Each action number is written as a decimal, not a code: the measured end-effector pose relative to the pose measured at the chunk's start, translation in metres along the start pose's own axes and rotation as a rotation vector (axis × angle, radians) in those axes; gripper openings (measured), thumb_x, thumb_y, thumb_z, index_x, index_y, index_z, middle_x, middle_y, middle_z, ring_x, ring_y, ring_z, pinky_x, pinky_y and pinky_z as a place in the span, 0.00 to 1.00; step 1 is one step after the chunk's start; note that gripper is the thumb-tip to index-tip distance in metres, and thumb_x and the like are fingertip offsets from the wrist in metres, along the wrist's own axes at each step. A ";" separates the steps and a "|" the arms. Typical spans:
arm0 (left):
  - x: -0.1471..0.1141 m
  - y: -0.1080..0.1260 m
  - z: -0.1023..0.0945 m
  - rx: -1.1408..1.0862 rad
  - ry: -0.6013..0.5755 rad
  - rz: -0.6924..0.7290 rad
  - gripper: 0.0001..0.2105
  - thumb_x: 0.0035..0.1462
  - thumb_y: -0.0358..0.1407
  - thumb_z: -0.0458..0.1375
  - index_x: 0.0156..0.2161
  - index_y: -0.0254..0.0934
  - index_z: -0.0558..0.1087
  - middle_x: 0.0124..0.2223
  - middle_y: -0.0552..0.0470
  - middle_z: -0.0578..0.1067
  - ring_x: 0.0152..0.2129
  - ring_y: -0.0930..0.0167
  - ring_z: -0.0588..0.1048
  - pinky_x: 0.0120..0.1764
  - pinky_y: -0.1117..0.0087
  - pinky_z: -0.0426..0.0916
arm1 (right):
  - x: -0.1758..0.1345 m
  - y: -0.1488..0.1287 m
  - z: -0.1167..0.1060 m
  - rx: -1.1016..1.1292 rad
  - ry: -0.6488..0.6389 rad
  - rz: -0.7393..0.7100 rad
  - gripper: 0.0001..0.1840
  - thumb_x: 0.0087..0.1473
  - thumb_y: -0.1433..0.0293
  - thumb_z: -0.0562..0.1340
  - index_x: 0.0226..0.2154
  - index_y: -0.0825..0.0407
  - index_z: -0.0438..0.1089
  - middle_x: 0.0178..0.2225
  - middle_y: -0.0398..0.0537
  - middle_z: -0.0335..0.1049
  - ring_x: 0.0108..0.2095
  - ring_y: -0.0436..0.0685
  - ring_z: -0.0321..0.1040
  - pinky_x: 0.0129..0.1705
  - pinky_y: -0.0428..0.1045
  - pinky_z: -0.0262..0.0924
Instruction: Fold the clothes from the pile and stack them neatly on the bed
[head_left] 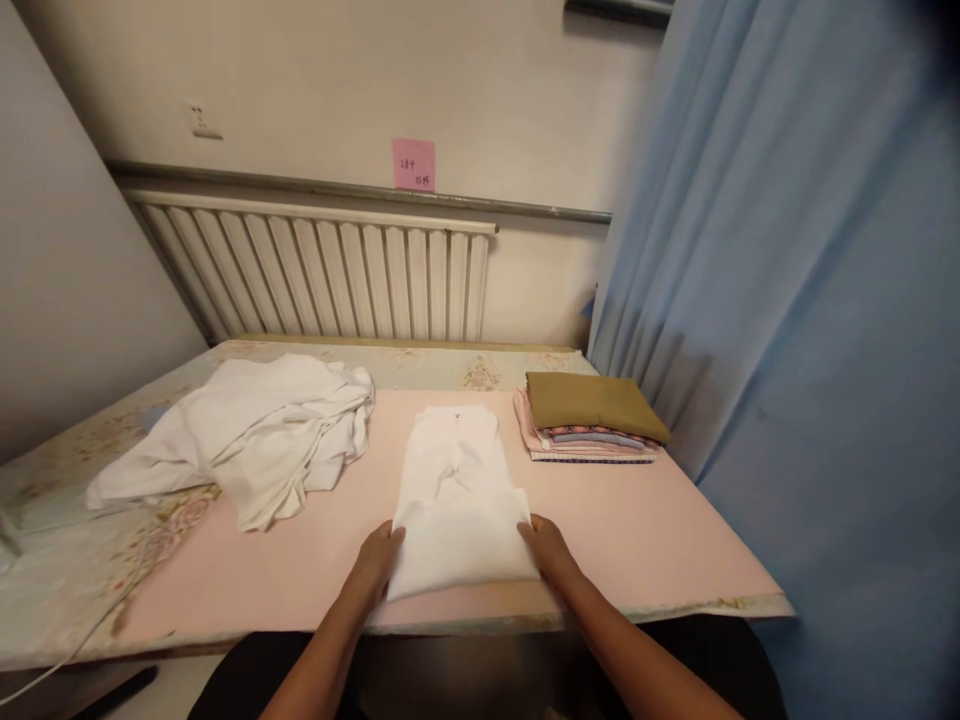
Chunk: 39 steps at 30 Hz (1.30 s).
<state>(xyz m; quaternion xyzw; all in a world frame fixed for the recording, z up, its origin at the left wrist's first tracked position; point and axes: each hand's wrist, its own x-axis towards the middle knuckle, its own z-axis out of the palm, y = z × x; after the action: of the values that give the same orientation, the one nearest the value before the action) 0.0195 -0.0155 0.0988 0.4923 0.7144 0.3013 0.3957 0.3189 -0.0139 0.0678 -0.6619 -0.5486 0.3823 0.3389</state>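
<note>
A white shirt (461,535), folded into a narrow strip, lies on the pink mat in front of me. Its near end is turned up over the rest, and a small dark mark shows at the far end. My left hand (382,555) is closed on the left edge of the folded-up part. On the opposite edge, my right hand (547,550) grips the cloth in the same way, thumb on top. Both hands' fingers are partly hidden under the fabric.
Rumpled white clothes (270,430) lie at the left. A stack of folded cloths (592,410), olive one on top, sits at the right. Behind the table stand a radiator (322,270) and a wall with a pink note (414,164). A blue curtain (750,250) hangs along the right side.
</note>
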 end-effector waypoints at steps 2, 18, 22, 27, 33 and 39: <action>0.003 -0.004 0.002 0.010 0.004 -0.006 0.15 0.57 0.43 0.50 0.38 0.33 0.72 0.27 0.52 0.75 0.26 0.68 0.73 0.29 0.70 0.66 | 0.002 0.003 0.003 -0.030 0.012 0.012 0.12 0.50 0.64 0.54 0.23 0.52 0.66 0.24 0.45 0.68 0.27 0.53 0.61 0.28 0.46 0.52; -0.025 -0.026 0.009 0.218 0.117 0.106 0.20 0.57 0.31 0.48 0.56 0.36 0.62 0.49 0.45 0.75 0.45 0.64 0.74 0.47 0.67 0.65 | -0.034 -0.003 0.014 -0.072 0.187 -0.082 0.24 0.52 0.70 0.52 0.52 0.53 0.66 0.45 0.51 0.73 0.44 0.58 0.69 0.46 0.48 0.59; -0.033 -0.022 0.016 0.340 0.165 0.143 0.23 0.60 0.31 0.43 0.61 0.35 0.55 0.47 0.42 0.75 0.43 0.62 0.75 0.44 0.66 0.66 | -0.039 -0.005 0.019 -0.117 0.237 -0.085 0.26 0.54 0.70 0.50 0.55 0.55 0.62 0.46 0.53 0.72 0.45 0.59 0.69 0.47 0.49 0.59; -0.038 -0.018 0.017 0.447 0.167 0.094 0.24 0.62 0.33 0.42 0.63 0.33 0.51 0.48 0.38 0.75 0.43 0.61 0.75 0.43 0.63 0.66 | -0.041 -0.005 0.018 -0.155 0.233 -0.088 0.25 0.56 0.70 0.50 0.56 0.53 0.60 0.44 0.52 0.73 0.44 0.60 0.69 0.46 0.50 0.61; -0.043 -0.016 0.024 0.599 0.442 0.410 0.24 0.60 0.32 0.45 0.61 0.26 0.57 0.54 0.34 0.69 0.53 0.57 0.66 0.54 0.55 0.61 | -0.045 -0.004 0.004 -0.316 0.452 -0.262 0.26 0.57 0.69 0.51 0.57 0.59 0.60 0.51 0.61 0.67 0.51 0.65 0.64 0.54 0.60 0.58; -0.033 -0.009 0.071 0.601 0.329 0.809 0.22 0.60 0.30 0.44 0.59 0.34 0.63 0.62 0.41 0.64 0.62 0.60 0.57 0.60 0.52 0.55 | -0.048 -0.024 0.038 -0.477 0.266 -0.826 0.25 0.60 0.74 0.48 0.58 0.54 0.61 0.58 0.56 0.62 0.60 0.60 0.56 0.61 0.60 0.53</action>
<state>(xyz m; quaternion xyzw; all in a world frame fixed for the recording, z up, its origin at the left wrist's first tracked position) 0.0830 -0.0461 0.0647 0.7664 0.5749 0.2853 -0.0281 0.2691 -0.0561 0.0773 -0.4912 -0.7894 -0.0078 0.3682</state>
